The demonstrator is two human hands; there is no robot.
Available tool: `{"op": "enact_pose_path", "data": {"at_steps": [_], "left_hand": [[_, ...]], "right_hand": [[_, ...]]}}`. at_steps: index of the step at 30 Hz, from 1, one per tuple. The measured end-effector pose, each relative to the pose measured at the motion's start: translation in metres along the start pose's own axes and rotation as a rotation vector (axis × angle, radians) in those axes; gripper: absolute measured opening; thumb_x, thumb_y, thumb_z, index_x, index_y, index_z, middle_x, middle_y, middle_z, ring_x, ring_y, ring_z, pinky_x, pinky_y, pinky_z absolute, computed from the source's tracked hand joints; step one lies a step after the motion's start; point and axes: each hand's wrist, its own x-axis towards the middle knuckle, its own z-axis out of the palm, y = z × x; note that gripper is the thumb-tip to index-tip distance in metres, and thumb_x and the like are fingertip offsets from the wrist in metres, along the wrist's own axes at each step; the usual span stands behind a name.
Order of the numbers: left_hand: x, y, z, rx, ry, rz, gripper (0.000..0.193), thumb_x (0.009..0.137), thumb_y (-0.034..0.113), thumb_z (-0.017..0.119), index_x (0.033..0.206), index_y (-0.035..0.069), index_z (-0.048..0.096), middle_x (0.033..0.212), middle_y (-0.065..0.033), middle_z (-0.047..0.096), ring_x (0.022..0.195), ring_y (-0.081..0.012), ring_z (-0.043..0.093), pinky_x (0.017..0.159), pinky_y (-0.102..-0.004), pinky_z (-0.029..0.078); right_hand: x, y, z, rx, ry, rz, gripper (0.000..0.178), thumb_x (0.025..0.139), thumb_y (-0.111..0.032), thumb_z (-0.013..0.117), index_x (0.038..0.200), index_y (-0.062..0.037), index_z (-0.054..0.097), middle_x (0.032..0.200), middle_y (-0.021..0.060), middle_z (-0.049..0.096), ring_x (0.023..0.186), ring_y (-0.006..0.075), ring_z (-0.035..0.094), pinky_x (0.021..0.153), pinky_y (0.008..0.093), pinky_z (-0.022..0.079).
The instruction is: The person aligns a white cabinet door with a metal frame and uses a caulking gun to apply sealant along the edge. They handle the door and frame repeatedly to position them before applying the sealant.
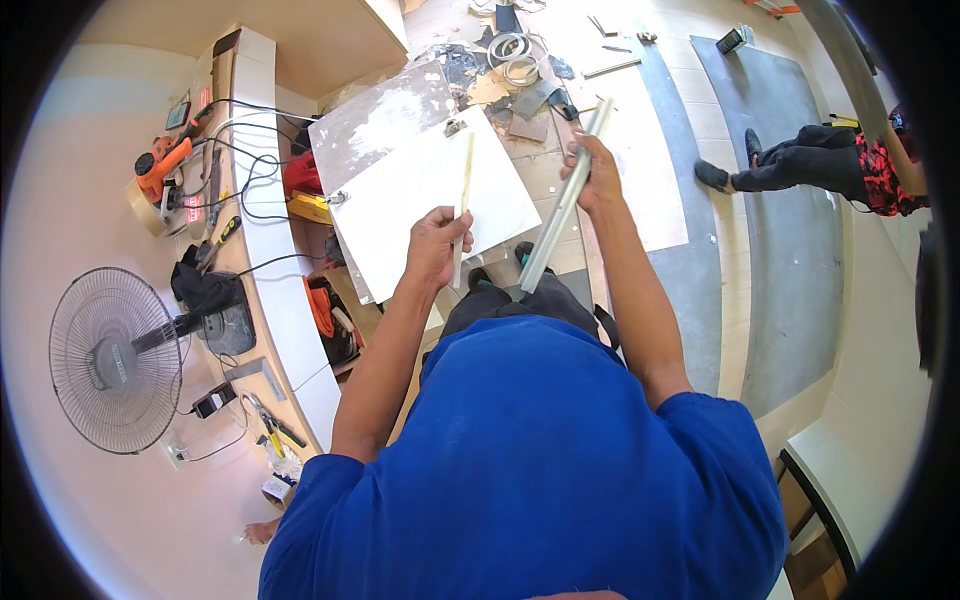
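Observation:
My left hand [438, 243] is closed around a thin pale strip [466, 172], held upright with its lower end poking out below the fingers. My right hand [597, 172] grips a longer, wider whitish channel strip [553, 230], which slants from above the hand down toward my waist. Whether that strip is metal or plastic does not show. The two strips are apart. Below my left hand lies a large white sheet [400, 212] on a tilted board, with spring clamps [455, 127] at its edges.
A long shelf on the left holds an orange power tool [160, 168], cables, pliers [268, 425] and a fan [115, 360]. Scraps and a white coil [510, 48] litter the floor ahead. Another person's legs [800, 165] stretch across the right side, near grey floor panels [795, 300].

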Motion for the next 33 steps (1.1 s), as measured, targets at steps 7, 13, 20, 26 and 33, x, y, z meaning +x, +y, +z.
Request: {"op": "enact_pose_path", "data": {"at_steps": [7,13,20,26,33], "left_hand": [[-0.024,-0.033,-0.086,0.016,0.105,-0.096,0.021,0.099,0.014,0.076,0.105,-0.005,0.068,0.088,-0.0062,0.067,0.069,-0.0167,0.067,0.059,-0.029,0.055],[-0.042,-0.036,-0.101,0.161,0.095,-0.025,0.023,0.102,0.011,0.07,0.116,-0.005,0.064,0.088,-0.0078,0.067,0.065,-0.0174,0.067,0.055,-0.0286,0.055],[-0.04,-0.025,-0.089,0.123,-0.117,0.014,0.015,0.102,0.012,0.068,0.109,0.002,0.061,0.084,-0.0065,0.064,0.062,-0.0167,0.064,0.054,-0.0292,0.053],[-0.037,-0.028,-0.08,0.249,-0.24,-0.047,0.012,0.101,0.011,0.067,0.107,0.003,0.061,0.083,-0.0064,0.064,0.062,-0.0158,0.062,0.055,-0.0285,0.049],[-0.038,-0.05,-0.1,0.333,-0.199,-0.023,0.02,0.099,0.011,0.07,0.113,-0.001,0.063,0.087,-0.0078,0.066,0.066,-0.017,0.066,0.054,-0.03,0.052]], "right_hand": [[-0.025,0.042,-0.035,-0.069,0.262,0.033,0.041,0.09,-0.04,0.087,0.099,-0.0121,0.059,0.074,0.0003,0.051,0.06,0.0156,0.051,0.055,0.0308,0.047],[-0.052,0.066,-0.013,-0.068,0.308,-0.182,0.037,0.09,-0.031,0.089,0.098,-0.0119,0.059,0.076,0.0003,0.052,0.061,0.0153,0.052,0.056,0.0314,0.047],[-0.106,0.058,0.012,-0.177,0.234,-0.447,0.033,0.09,-0.025,0.089,0.106,-0.0097,0.063,0.086,-0.0021,0.057,0.073,0.0113,0.054,0.065,0.028,0.046],[-0.164,0.034,-0.018,-0.184,0.363,-0.603,0.041,0.088,-0.018,0.088,0.116,-0.0061,0.061,0.087,-0.0016,0.061,0.078,0.0117,0.057,0.07,0.0291,0.048],[-0.202,-0.017,-0.098,-0.325,0.462,-0.803,0.051,0.085,-0.016,0.087,0.126,-0.003,0.059,0.091,0.003,0.061,0.078,0.0138,0.059,0.067,0.0298,0.048]]}}
